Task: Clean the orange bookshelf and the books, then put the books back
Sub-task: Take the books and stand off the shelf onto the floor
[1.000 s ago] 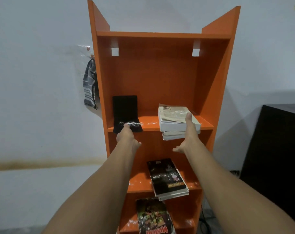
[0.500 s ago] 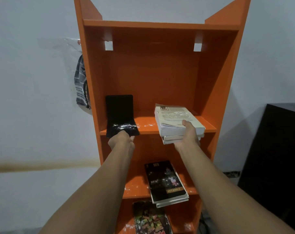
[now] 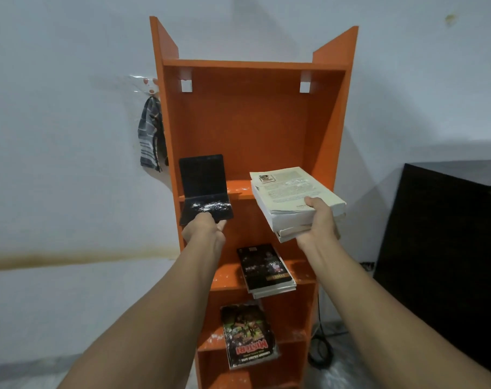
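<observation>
A striped cloth (image 3: 151,136) is hanging on the white wall (image 3: 56,136) left of the orange bookshelf (image 3: 252,122) and a dark cabinet (image 3: 441,248) is standing to its right; a black-covered book (image 3: 265,266) is lying on the middle shelf, a comic (image 3: 248,335) reading "MISTERI" on the one below. The right hand (image 3: 318,223) is gripping the stack of pale books (image 3: 289,192), jutting over the upper shelf's near edge; the left hand (image 3: 203,230) is curling its fingers round the base of the dusty black bookend (image 3: 203,181).

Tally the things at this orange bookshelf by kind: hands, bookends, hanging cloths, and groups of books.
Hands: 2, left hand and right hand
Bookends: 1, black bookend
Hanging cloths: 1, striped cloth
Book groups: 3, white pile, dark pile, comic
Total: 7
</observation>
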A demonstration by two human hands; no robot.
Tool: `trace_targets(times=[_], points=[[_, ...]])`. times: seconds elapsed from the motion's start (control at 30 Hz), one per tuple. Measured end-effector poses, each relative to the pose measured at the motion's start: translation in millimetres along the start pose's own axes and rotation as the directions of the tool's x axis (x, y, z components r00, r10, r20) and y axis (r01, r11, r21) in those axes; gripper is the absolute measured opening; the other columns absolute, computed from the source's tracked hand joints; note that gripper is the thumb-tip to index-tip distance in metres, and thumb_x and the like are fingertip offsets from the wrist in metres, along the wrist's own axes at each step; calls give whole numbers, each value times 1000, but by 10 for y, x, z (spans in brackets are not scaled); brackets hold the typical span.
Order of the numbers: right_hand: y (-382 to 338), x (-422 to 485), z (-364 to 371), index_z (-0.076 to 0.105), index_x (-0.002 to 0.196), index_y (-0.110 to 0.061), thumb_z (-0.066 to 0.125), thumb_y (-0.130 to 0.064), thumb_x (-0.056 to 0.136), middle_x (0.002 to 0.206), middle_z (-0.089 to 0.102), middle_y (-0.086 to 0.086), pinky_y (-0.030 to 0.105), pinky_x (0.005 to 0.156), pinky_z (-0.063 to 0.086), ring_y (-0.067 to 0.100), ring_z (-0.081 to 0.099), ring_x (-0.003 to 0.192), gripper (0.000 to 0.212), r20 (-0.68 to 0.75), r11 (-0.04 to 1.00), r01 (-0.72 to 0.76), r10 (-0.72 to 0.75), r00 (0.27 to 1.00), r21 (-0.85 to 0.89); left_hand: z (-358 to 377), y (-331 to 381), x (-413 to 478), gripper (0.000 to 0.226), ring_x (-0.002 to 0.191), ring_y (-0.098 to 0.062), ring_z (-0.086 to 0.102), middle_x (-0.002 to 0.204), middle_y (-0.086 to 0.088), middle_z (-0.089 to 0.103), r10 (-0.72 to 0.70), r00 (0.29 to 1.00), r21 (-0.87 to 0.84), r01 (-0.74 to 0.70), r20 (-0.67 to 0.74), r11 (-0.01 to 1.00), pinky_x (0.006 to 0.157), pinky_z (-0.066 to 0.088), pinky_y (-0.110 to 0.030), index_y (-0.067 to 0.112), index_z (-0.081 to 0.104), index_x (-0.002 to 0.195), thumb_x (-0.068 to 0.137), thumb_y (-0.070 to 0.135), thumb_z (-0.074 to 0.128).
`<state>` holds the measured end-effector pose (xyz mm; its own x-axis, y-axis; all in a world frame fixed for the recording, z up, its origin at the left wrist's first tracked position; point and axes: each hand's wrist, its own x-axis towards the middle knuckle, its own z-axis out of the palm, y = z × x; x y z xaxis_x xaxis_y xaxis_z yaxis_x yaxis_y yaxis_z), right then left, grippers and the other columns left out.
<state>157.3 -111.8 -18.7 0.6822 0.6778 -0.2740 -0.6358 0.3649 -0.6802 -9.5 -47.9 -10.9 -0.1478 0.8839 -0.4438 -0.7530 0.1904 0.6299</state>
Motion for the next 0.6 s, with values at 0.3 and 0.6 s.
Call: trace_targets(times=[0.3, 0.6], points=[[-238, -644, -526, 56, 100, -18, 73, -6, 69, 102, 72, 13, 54, 62, 58, 37, 71, 83, 37, 150, 998, -66, 63, 987, 15, -473, -107, -757, 44, 117, -39, 58, 131, -23, 54, -2, 1000, -29, 2, 6, 1000, 88, 56, -50, 4, 47, 134, 93, -9, 53], [-70, -958, -1620, 58, 107, -18, 81, -7, 55, 104, 72, 14, 59, 70, 57, 40, 70, 87, 58, 21, 988, -155, 155, 988, 12, -1222, -796, -1258, 26, 100, -31, 61, 117, -20, 59, -73, 991, 38, 78, -108, 996, 83, 60, -42, 4, 52, 116, 92, -1, 60]])
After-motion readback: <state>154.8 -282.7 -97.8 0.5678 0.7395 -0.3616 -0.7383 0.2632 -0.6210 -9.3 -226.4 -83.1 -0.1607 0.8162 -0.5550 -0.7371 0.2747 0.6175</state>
